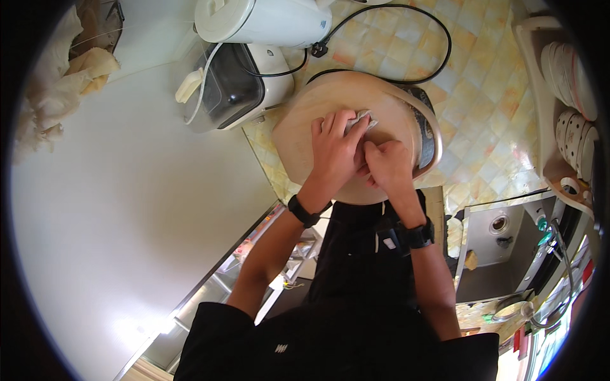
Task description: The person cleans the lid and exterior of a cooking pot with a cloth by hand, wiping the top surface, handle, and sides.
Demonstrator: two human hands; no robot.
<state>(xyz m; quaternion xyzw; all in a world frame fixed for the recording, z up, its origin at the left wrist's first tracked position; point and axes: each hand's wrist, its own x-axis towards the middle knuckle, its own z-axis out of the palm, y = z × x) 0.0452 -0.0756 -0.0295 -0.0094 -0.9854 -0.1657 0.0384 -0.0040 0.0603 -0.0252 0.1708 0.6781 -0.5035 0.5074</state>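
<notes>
A large rounded beige board point(381, 95), perhaps a wooden cutting board, lies in front of me at the counter's near edge. My left hand point(333, 143) reaches over its middle, fingers bent around a crumpled greyish-white cloth or tissue point(363, 121). Just to the right, my right hand point(391, 162) is curled with its thumb folded in, close against the left palm. Whether its fingers hold anything is hidden. Along the board's right side runs a curved beige rim point(436, 138), with a dark patterned item point(424, 124) between them.
A white electric kettle point(271, 21) and a white appliance with a dark transparent lid point(238, 81) stand behind the board. A black cord with a plug point(320, 48) loops across the tiled-pattern counter point(486, 95). Right are a rack with bowls point(574, 143) and a steel sink point(495, 252).
</notes>
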